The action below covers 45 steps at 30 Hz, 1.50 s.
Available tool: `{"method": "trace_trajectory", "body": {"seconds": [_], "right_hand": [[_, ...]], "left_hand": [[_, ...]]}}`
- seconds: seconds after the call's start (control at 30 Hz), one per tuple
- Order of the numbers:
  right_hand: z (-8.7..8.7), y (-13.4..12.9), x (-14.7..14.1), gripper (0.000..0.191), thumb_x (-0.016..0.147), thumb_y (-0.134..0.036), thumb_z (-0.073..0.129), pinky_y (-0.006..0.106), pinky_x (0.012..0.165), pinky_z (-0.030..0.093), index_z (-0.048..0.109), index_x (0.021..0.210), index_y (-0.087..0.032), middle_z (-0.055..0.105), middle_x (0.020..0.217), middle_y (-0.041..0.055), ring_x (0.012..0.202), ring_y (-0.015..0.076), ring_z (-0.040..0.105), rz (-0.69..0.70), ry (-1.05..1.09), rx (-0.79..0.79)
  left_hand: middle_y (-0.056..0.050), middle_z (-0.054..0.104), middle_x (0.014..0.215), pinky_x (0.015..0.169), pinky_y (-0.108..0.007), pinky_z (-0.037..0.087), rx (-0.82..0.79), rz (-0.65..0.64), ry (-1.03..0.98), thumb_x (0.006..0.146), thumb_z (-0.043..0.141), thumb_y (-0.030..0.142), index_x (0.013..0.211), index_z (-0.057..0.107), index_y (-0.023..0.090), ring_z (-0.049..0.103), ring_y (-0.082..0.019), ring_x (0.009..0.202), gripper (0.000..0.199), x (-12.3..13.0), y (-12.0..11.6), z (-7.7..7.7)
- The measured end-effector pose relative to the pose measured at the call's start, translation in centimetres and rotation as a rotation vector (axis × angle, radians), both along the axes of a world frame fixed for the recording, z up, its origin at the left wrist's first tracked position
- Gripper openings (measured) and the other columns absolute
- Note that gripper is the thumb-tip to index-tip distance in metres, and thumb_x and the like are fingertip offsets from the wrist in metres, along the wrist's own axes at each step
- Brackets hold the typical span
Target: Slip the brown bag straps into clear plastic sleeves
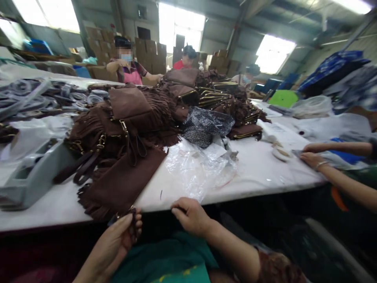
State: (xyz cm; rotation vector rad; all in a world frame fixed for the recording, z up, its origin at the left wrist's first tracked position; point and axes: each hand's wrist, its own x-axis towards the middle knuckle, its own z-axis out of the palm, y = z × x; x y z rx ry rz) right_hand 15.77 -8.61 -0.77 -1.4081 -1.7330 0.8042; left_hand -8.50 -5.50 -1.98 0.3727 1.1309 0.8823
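Brown fringed leather-like pouch (pixel 126 177) lies at the white table's (pixel 253 169) edge — left hand (pixel 118 234) pinches its small metal corner fitting (pixel 132 208), apparently for steadiness — right hand (pixel 193 216) curled, grip indeterminable.

On the worktable (pixel 253 167) we see a heap of bags (pixel 129 104) left of centre, with the nearest bag (pixel 123 181) before it, reaching the front edge; left of this bag stands a bin (pixel 48 173), and behind the bin we find coiled strips (pixel 32 96); right of the heap lies a wrapped bundle (pixel 197 127), with plastic sheeting (pixel 200 163) before it; a further stack of zipped pouches (pixel 218 96) sits behind the bundle; farther right we note a small ring-shaped item (pixel 281 153), then a co-worker's hands (pixel 313 157) at the table's right part; beyond the table we place a seated person (pixel 131 72), with cartons (pixel 151 53) behind.
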Motion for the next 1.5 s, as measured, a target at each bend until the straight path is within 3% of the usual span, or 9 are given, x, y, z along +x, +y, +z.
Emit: {"method": "trace_trajectory", "body": {"seconds": [0.27, 0.4, 0.47, 0.6, 0.83, 1.03, 1.2, 1.37, 1.5], "right_hand": [[1.1, -1.5, 12.7, 0.024, 0.079, -0.037, 0.063, 0.029, 0.058, 0.048, 0.068, 0.092, -0.017, 0.068, 0.076, 0.0049, 0.063, 0.0165, 0.060, -0.823, 0.256, 0.046], [-0.3, -0.9, 15.5, 0.029, 0.068, -0.034, 0.069, 0.025, 0.050, 0.045, 0.064, 0.090, -0.016, 0.066, 0.078, 0.0041, 0.063, 0.0156, 0.061, -1.027, 0.531, -0.001], [-0.6, -0.8, 15.5, 0.026, 0.067, -0.032, 0.068, 0.025, 0.051, 0.046, 0.062, 0.088, -0.017, 0.065, 0.080, 0.0039, 0.064, 0.0153, 0.061, -1.079, 0.586, 0.029], [0.0, -0.5, 14.2, 0.026, 0.075, -0.032, 0.064, 0.029, 0.066, 0.050, 0.063, 0.097, -0.017, 0.066, 0.085, 0.0042, 0.073, 0.0154, 0.061, -0.966, 0.397, 0.182], [0.7, 1.4, 12.5, 0.034, 0.064, -0.031, 0.072, 0.022, 0.046, 0.045, 0.060, 0.091, -0.014, 0.066, 0.082, 0.0058, 0.064, 0.0157, 0.064, -0.761, 0.624, -0.272], [0.4, 2.6, 12.4, 0.033, 0.067, -0.042, 0.074, 0.016, 0.036, 0.030, 0.061, 0.078, -0.013, 0.060, 0.069, -0.0001, 0.045, 0.0049, 0.047, -0.726, 0.617, -0.235], [0.5, 4.0, 12.7, 0.038, 0.067, -0.047, 0.075, 0.016, 0.033, 0.027, 0.053, 0.070, -0.016, 0.056, 0.061, -0.0024, 0.041, 0.0061, 0.047, -0.709, 0.691, -0.347], [1.1, 4.5, 13.1, 0.022, 0.069, -0.030, 0.074, 0.018, 0.040, 0.039, 0.059, 0.071, -0.014, 0.061, 0.063, 0.0009, 0.050, 0.0097, 0.056, -0.640, 0.710, -0.440], [1.4, 4.7, 13.3, 0.014, 0.066, -0.019, 0.071, 0.019, 0.054, 0.048, 0.069, 0.078, -0.012, 0.069, 0.081, 0.0069, 0.068, 0.0126, 0.064, -0.495, 0.837, -0.417]], "left_hand": [[-0.001, 0.063, 0.073, 0.051, -0.022, 0.055, -0.102, 0.067, 0.040, 0.078, 0.062, 0.008, 0.089, 0.066, 0.016, 0.061, -0.010, 0.055, 0.014, 0.6, 0.4, -0.2], [0.008, 0.042, 0.054, 0.032, -0.013, 0.027, -0.035, -0.044, 0.042, 0.074, 0.070, 0.028, 0.090, 0.062, 0.015, 0.032, -0.003, 0.037, 0.022, 0.6, 0.3, -0.3], [0.008, 0.040, 0.051, 0.034, -0.014, 0.025, 0.037, -0.119, 0.186, 0.071, 0.073, 0.036, 0.088, 0.061, 0.016, 0.032, -0.004, 0.037, 0.029, 0.3, 0.3, -0.6], [0.005, 0.048, 0.053, 0.038, -0.016, 0.030, 0.122, -0.224, 0.417, 0.067, 0.075, 0.036, 0.088, 0.061, 0.015, 0.042, -0.007, 0.042, 0.033, -0.2, 0.6, -0.9], [0.004, 0.050, 0.067, 0.043, -0.018, 0.039, -0.066, -0.121, 0.061, 0.075, 0.071, 0.025, 0.104, 0.064, 0.015, 0.041, -0.005, 0.047, 0.031, -0.7, 0.5, 0.3], [-0.001, 0.056, 0.074, 0.053, -0.025, 0.053, -0.138, -0.081, -0.015, 0.081, 0.061, 0.015, 0.103, 0.067, 0.012, 0.052, -0.008, 0.055, 0.022, -1.8, 0.5, 0.1], [-0.006, 0.065, 0.084, 0.066, -0.028, 0.057, -0.109, -0.223, 0.012, 0.073, 0.073, 0.012, 0.099, 0.066, 0.012, 0.064, -0.014, 0.072, 0.027, -1.7, 0.2, -0.6], [-0.009, 0.068, 0.092, 0.043, -0.015, 0.042, -0.091, -0.257, 0.154, 0.072, 0.076, 0.021, 0.095, 0.063, 0.013, 0.057, -0.007, 0.057, 0.028, -1.4, 0.2, -1.1], [0.000, 0.060, 0.074, 0.036, -0.012, 0.028, -0.061, -0.216, -0.013, 0.077, 0.072, 0.026, 0.094, 0.062, 0.014, 0.043, -0.003, 0.045, 0.023, -1.4, 0.2, -1.5]]}}
